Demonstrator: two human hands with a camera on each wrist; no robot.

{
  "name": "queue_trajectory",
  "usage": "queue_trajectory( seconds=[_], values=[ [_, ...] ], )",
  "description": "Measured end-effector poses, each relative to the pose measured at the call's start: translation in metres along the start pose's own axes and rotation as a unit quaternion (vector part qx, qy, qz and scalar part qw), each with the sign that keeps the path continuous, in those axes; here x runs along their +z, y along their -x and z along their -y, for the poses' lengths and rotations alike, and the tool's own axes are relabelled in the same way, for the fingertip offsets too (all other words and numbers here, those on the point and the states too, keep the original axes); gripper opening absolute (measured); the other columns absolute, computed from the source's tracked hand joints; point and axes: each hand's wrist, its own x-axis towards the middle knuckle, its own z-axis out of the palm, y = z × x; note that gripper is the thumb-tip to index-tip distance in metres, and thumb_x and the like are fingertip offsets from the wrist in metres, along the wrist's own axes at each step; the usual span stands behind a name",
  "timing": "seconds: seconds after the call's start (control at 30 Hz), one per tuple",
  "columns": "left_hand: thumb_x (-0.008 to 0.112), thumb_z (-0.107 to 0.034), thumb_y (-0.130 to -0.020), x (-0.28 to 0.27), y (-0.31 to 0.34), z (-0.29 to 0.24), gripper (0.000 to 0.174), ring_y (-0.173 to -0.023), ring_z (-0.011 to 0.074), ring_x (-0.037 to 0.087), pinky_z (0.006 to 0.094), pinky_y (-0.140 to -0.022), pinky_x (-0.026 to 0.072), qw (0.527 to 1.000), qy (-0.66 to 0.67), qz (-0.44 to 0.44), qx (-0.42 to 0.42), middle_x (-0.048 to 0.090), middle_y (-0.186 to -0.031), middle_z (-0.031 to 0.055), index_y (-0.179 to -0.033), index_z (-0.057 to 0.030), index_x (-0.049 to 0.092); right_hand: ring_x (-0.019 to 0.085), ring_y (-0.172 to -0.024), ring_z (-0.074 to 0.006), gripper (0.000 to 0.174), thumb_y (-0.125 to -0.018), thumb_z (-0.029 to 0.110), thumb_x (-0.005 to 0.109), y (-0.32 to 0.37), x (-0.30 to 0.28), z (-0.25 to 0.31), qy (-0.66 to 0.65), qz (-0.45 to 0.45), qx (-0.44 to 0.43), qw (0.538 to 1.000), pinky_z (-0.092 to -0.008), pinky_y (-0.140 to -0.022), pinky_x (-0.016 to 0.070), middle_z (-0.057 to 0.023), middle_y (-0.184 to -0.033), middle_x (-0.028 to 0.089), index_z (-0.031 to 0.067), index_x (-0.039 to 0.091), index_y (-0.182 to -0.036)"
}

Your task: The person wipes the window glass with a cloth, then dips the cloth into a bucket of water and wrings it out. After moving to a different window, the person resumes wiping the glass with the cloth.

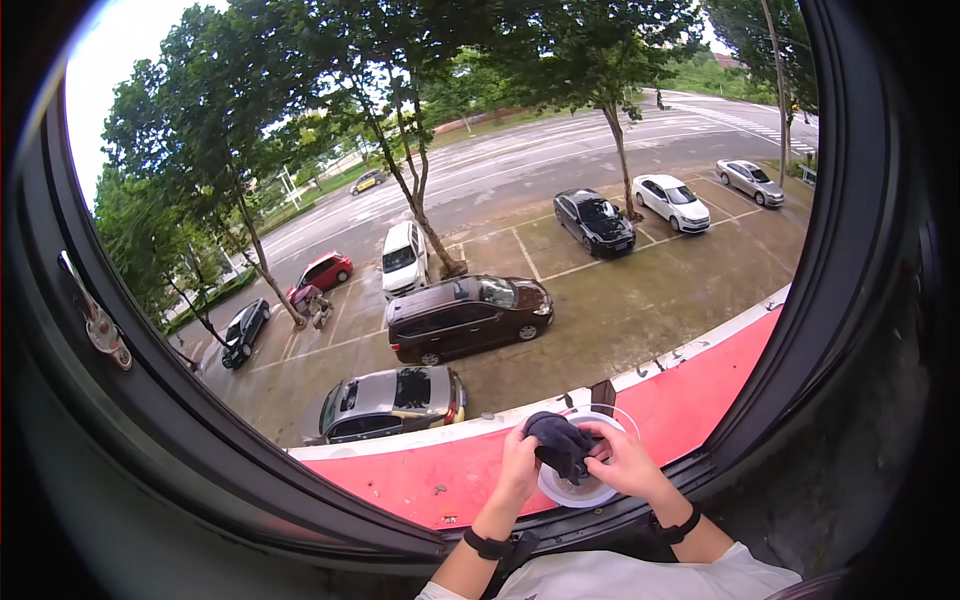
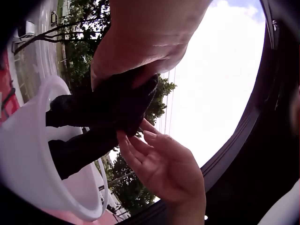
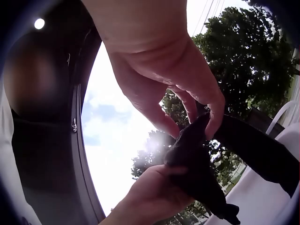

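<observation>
Both hands hold a dark, bunched cloth over a white plastic bucket. My left hand grips the cloth from its left side, thumb and fingers round the folds. On the other side, my right hand pinches an edge of the cloth between thumb and fingertips, as the right wrist view shows. Two long dark ends of the cloth hang down inside the rim of the bucket in the left wrist view. The bottom of the bucket is mostly hidden behind the cloth and hands.
The bucket stands on a red ledge outside an open window with a dark frame. A metal window handle is at left. Beyond the ledge, far below, lie a car park with several cars, trees and a road.
</observation>
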Motion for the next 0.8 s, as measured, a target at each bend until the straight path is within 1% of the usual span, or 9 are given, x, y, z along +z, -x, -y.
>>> queue_trajectory(
  seconds=[0.07,0.17,0.3,0.37,0.47,0.5,0.57,0.63,0.8],
  values=[
    [0.049,0.008,-0.085,0.015,0.004,-0.022,0.034,-0.098,0.0148,0.067,0.0293,-0.088,0.0542,0.998,0.036,0.024,-0.053,0.07,-0.104,0.0065,-0.114,0.0016,0.065,0.053,-0.126,-0.038,0.064,-0.081,0.021,0.079,0.004,0.006,-0.01,0.23,-0.066,-0.056,0.969,-0.0467,-0.105,0.046,-0.0211,-0.132,0.054,0.0064,0.054,-0.138],
    [0.054,0.002,-0.085,0.024,-0.003,-0.031,0.028,-0.096,0.016,0.068,0.0295,-0.086,0.0548,0.991,0.019,0.128,-0.013,0.07,-0.105,0.0075,-0.111,0.001,0.064,0.045,-0.128,-0.0434,0.069,-0.076,0.029,0.084,0.0,0.01,-0.025,0.314,-0.083,-0.061,0.944,-0.0503,-0.109,0.0407,-0.022,-0.132,0.053,0.0084,0.056,-0.136],
    [0.062,0.001,-0.081,0.051,0.005,-0.064,0.035,-0.104,0.0153,0.064,0.0302,-0.093,0.05,0.976,0.065,0.206,-0.026,0.065,-0.111,0.0068,-0.116,-0.0017,0.059,0.054,-0.118,-0.0422,0.049,-0.082,0.021,0.079,-0.02,0.008,-0.052,0.333,-0.079,-0.132,0.93,-0.0505,-0.101,0.0451,-0.0187,-0.12,0.062,0.0091,0.062,-0.127],
    [0.065,-0.001,-0.082,0.047,0.003,-0.064,0.043,-0.109,0.0156,0.062,0.0315,-0.098,0.0479,0.969,0.082,0.231,-0.014,0.063,-0.116,0.0069,-0.123,-0.003,0.054,0.062,-0.107,-0.0429,0.037,-0.086,0.01,0.072,-0.019,0.004,-0.034,0.27,-0.073,-0.148,0.949,-0.0495,-0.093,0.0498,-0.0198,-0.107,0.068,0.0065,0.065,-0.122],
    [0.066,-0.002,-0.083,0.039,0.002,-0.062,0.044,-0.11,0.0151,0.061,0.0319,-0.098,0.0477,0.974,0.089,0.209,0.014,0.062,-0.115,0.0058,-0.125,-0.004,0.051,0.067,-0.102,-0.0445,0.032,-0.088,0.002,0.063,-0.019,-0.001,-0.026,0.205,-0.131,-0.003,0.97,-0.0443,-0.082,0.0541,-0.0254,-0.105,0.069,0.0028,0.066,-0.12],
    [0.066,-0.002,-0.083,0.033,0.0,-0.057,0.044,-0.11,0.0151,0.061,0.0319,-0.098,0.0477,0.976,0.089,0.198,0.023,0.062,-0.115,0.0058,-0.125,-0.004,0.051,0.07,-0.101,-0.0398,0.033,-0.09,0.002,0.064,-0.024,-0.008,-0.044,0.162,-0.173,-0.079,0.968,-0.0419,-0.083,0.0545,-0.0213,-0.106,0.072,0.0024,0.065,-0.122],
    [0.066,-0.001,-0.083,0.014,-0.005,-0.042,0.043,-0.109,0.0139,0.061,0.0302,-0.096,0.0482,0.989,0.054,0.138,-0.004,0.062,-0.114,0.005,-0.123,-0.0039,0.052,0.072,-0.099,-0.0323,0.029,-0.096,0.007,0.061,-0.038,-0.022,-0.09,-0.056,-0.199,-0.012,0.978,-0.042,-0.084,0.0564,-0.0139,-0.108,0.072,0.0026,0.062,-0.125],
    [0.066,-0.002,-0.084,0.003,-0.007,-0.019,0.041,-0.104,0.0119,0.061,0.0271,-0.093,0.0488,0.995,-0.027,0.098,-0.007,0.062,-0.113,0.004,-0.123,-0.0029,0.054,0.07,-0.1,-0.0269,0.028,-0.102,0.013,0.053,-0.026,-0.022,-0.01,-0.265,-0.198,0.081,0.94,-0.0445,-0.087,0.0581,-0.0086,-0.112,0.07,0.0043,0.057,-0.128],
    [0.079,-0.009,-0.079,0.008,0.003,0.029,0.063,-0.109,0.016,0.063,0.0324,-0.099,0.0491,0.979,-0.148,0.141,-0.022,0.065,-0.118,0.0078,-0.136,-0.0021,0.053,0.067,-0.105,-0.023,0.026,-0.104,0.008,0.046,-0.023,-0.035,0.016,-0.384,-0.179,0.001,0.906,-0.0442,-0.083,0.0598,-0.0114,-0.12,0.065,0.0034,0.055,-0.127]
  ],
)
